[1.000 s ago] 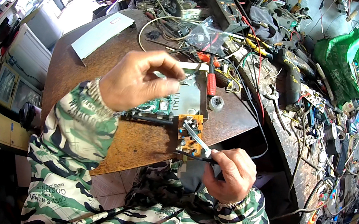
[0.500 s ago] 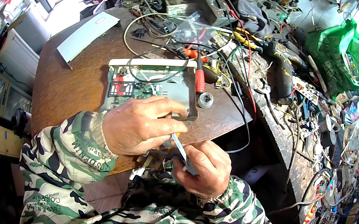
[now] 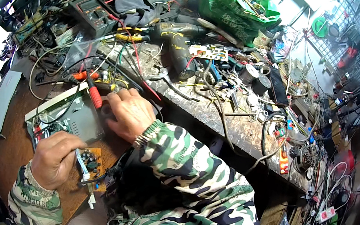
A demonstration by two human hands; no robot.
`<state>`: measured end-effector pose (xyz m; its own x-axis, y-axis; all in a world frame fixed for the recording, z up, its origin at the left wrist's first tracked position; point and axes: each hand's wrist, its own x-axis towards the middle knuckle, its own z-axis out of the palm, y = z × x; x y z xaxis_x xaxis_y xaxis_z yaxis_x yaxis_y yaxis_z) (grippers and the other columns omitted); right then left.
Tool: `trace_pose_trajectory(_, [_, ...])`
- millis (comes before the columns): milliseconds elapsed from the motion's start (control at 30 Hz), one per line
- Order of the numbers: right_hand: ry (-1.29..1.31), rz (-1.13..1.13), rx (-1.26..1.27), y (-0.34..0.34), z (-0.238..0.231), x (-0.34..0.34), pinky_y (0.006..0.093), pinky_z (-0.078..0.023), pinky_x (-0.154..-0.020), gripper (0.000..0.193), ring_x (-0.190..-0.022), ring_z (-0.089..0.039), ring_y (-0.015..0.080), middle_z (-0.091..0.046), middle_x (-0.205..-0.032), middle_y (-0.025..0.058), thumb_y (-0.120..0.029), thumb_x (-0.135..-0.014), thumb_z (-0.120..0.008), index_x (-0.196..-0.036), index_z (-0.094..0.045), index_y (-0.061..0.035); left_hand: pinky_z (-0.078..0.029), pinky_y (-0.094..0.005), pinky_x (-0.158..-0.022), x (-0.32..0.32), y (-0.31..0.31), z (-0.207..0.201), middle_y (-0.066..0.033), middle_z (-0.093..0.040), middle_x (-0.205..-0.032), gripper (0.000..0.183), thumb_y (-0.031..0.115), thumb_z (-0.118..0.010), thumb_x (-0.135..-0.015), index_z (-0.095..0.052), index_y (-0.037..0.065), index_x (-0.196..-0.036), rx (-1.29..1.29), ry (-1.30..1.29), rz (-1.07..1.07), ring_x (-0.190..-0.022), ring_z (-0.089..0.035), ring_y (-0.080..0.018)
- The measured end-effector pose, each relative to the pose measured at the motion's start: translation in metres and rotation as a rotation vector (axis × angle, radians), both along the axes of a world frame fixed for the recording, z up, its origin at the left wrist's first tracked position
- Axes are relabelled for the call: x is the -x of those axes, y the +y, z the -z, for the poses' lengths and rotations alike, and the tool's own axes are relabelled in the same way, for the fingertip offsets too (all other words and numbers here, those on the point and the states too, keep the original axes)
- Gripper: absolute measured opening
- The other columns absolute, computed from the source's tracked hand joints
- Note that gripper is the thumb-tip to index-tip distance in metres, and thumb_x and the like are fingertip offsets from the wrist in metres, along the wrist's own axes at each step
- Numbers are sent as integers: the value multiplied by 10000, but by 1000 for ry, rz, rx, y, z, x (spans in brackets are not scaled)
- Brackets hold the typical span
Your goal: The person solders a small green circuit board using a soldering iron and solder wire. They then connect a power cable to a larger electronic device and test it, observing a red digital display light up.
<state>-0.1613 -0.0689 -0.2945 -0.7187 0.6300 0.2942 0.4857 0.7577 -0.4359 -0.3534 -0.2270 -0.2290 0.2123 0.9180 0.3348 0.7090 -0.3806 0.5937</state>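
Observation:
My left hand (image 3: 55, 158) pinches a pale blue-white ribbon cable (image 3: 83, 164) between thumb and fingers. This cable lies across a small orange-brown circuit board (image 3: 97, 158) with dark components, close beside the hand. My right hand (image 3: 132, 115) is stretched forward over the table's right part, thumb apart from the bent fingers. A small round container (image 3: 106, 110), blurred and partly covered, lies by its thumb and fingertips. Left of that hand, an opened device casing (image 3: 85, 120) holds a green board. A red-handled probe (image 3: 93, 94) rests over the casing's edge.
A cluttered wooden bench (image 3: 183, 91) runs along the right, carrying a dark power tool (image 3: 176, 47), loose cables and parts. A multimeter (image 3: 92, 14) and a green bag (image 3: 237, 10) stand farther back. A pale panel (image 3: 3, 102) lies at the table's left.
My view has turned right. My right hand has left the ribbon cable and reached forward beside the casing. My left hand now pinches the cable, and the orange-brown board shows more fully.

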Motion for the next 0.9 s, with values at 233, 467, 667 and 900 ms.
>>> trace_pose_trajectory(233, [77, 2, 120, 7, 13, 6, 470, -534, -795, 350, -936, -637, 373, -618, -963, 158, -215, -753, -763, -1058, -694, -59, -560, -395, -770, -5, 5, 2, -176, -710, -917, 245, -138, -612, -800, -697, -16, -994, 21, -1, -25, -859, -705, -347])
trace_pose_trajectory(467, [198, 205, -232, 7, -39, -72, 445, -539, -716, 303, -823, -662, 368, -655, -913, 141, -130, -706, -808, -975, -687, -58, -554, -424, -782, 7, 0, 4, -190, -701, -956, 222, -51, -615, -859, -688, -5, -1064, 41, 0, -10, -870, -690, -381])
trace_pose_trajectory(667, [-249, 575, -468, 33, -74, -230, 436, -530, -820, 354, -932, -664, 384, -683, -1002, 176, -159, -773, -795, -1082, -682, -28, -546, -364, -719, 14, 3, 13, -159, -699, -921, 189, -26, -696, -879, -696, -19, -1068, 111, -113, 8, -801, -696, -313])
trace_pose_trajectory(900, [-260, 736, -488, 16, -59, -256, 408, -542, -848, 443, -938, -679, 332, -694, -1094, 185, -75, -823, -774, -1237, -636, 2, -540, -362, -708, 14, 1, 11, -140, -698, -895, 154, 21, -703, -910, -710, -4, -1061, 78, -104, -16, -801, -690, -296])
